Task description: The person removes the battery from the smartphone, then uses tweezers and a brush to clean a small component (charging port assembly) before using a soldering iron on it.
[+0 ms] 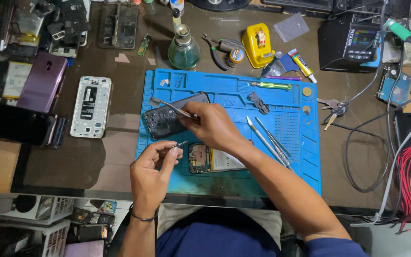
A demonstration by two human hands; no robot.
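Observation:
My right hand (213,124) holds metal tweezers (171,107), their tips over a dark phone back cover (167,117) lying on the blue work mat (281,157). My left hand (151,167) pinches a tiny metal part (181,143) between thumb and forefinger, just below the cover. An opened phone (209,159) with its board and battery showing lies on the mat under my right wrist, partly hidden by it.
More tweezers and a blade (268,139) lie on the mat's right half, with a green screwdriver (270,85) at its top. A white phone frame (90,106) and purple phone (42,81) lie left. A glass bottle (183,48), yellow tape holder (257,44), keys (331,107) and cables (400,157) lie around the mat.

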